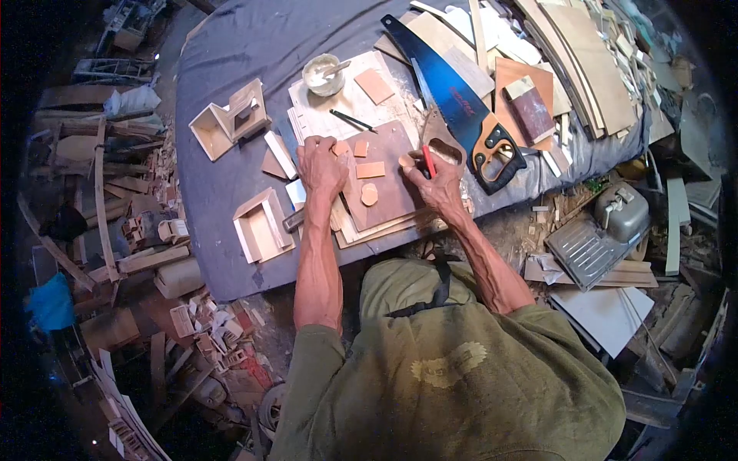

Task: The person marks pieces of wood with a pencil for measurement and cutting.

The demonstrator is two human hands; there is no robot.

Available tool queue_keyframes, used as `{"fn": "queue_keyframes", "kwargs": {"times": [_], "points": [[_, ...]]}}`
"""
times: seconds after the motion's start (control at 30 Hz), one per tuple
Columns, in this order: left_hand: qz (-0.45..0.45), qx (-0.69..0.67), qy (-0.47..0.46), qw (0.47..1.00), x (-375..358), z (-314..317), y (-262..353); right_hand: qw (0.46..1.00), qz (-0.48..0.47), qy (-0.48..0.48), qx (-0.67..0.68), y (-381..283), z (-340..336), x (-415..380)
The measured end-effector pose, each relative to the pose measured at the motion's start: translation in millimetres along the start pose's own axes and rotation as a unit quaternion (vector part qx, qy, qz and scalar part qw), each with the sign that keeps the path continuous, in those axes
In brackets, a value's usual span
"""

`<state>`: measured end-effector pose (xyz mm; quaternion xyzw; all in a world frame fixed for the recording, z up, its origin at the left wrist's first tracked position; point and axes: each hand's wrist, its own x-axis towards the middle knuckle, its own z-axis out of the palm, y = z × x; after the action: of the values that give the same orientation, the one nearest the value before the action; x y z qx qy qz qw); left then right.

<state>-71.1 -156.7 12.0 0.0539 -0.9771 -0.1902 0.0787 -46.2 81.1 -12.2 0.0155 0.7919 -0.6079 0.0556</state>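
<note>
My left hand [323, 167] has bent fingers at the left edge of a brown board [393, 173]. Its fingertips close on a small orange-brown wood piece [340, 147]. My right hand [440, 188] grips a slim red pen-like tool [428, 160], whose exact kind I cannot make out. By its thumb and forefinger is a small round wood disc [406, 161]. Between the hands, a small square piece [360, 148], a rectangular piece [370, 170] and a rounded piece [369, 195] lie on the board. A black pencil-like stick [352, 121] rests beyond them.
A handsaw [453, 92] lies at right, near a sanding block [528, 110] and stacked wood strips [596, 65]. A tub with a stick [323, 75] stands at the back. Small wooden boxes [263, 227] sit at left on the cloth-covered table [223, 269]. Scraps litter the floor.
</note>
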Motion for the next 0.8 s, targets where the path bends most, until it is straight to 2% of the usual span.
{"fn": "queue_keyframes", "kwargs": {"times": [0.17, 0.3, 0.43, 0.53, 0.6, 0.63, 0.73, 0.8], "points": [[0.068, -0.061, 0.054, 0.994, -9.8, -11.9, 24.7, 1.0, 0.001, 0.022, 0.015, 2.7, -2.5, -5.2], [0.119, -0.102, 0.024, 0.987, -44.6, -6.6, 76.9, 0.994, 0.043, 0.058, 0.078, 8.6, -9.5, -16.1], [0.099, -0.089, -0.056, 0.989, -68.1, 18.5, 96.8, 0.992, 0.058, 0.063, 0.09, 6.4, -23.6, -27.3], [0.104, -0.104, -0.039, 0.988, -76.3, 33.8, 92.7, 0.998, 0.035, 0.042, 0.028, 12.4, -29.6, -28.2], [0.07, -0.142, -0.051, 0.986, -80.4, 36.7, 89.3, 0.999, -0.008, 0.029, -0.03, 6.6, -32.6, -32.0], [0.052, -0.159, -0.057, 0.984, -83.1, 36.9, 87.4, 1.0, 0.007, 0.014, -0.025, 15.6, -28.7, -31.2], [0.043, -0.172, 0.016, 0.984, -86.7, 44.5, 84.1, 0.997, -0.018, -0.008, -0.074, 4.5, -25.2, -32.6], [0.012, -0.178, -0.03, 0.983, -86.3, 43.7, 82.8, 0.99, -0.027, -0.019, -0.134, -5.3, -24.9, -33.6]]}}
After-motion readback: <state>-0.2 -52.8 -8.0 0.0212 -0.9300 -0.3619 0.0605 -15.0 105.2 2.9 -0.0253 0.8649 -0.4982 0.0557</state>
